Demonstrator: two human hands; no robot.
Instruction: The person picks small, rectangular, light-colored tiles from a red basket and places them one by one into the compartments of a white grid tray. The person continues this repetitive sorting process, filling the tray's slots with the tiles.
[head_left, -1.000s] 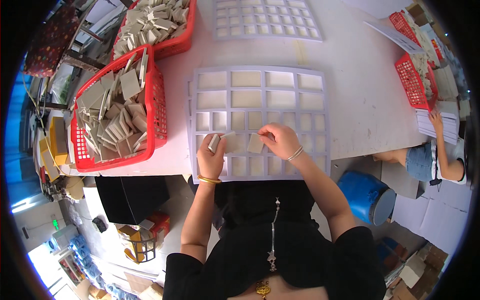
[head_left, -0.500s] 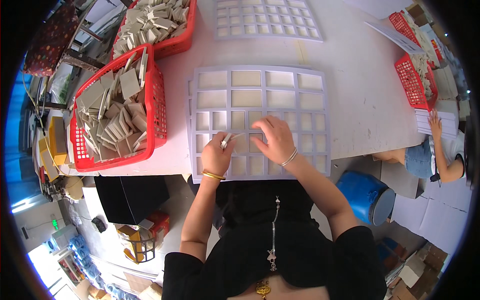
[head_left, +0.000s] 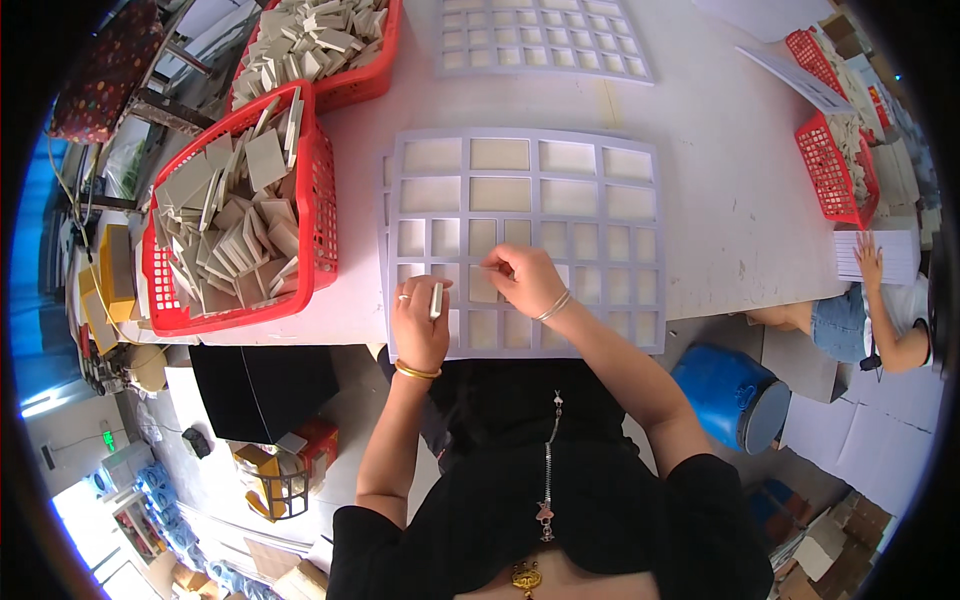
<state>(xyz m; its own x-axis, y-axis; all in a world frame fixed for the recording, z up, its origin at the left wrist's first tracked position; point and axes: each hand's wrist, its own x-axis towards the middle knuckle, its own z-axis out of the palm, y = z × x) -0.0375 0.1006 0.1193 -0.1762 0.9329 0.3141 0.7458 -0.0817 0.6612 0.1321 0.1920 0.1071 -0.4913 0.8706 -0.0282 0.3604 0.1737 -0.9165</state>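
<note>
Holding at least 1 pale tile [head_left: 437, 301] in the left grip [head_left: 420, 325], over the tray's [head_left: 534, 165] near-left part; with the right grip [head_left: 528, 282] near tray's middle, cannot tell whether pinching anything. Could drop the tile by loosening, wedge it by tilting.

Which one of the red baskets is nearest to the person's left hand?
The front red basket at the left; the other left basket is behind it, and the baskets at right are farther away.
</note>
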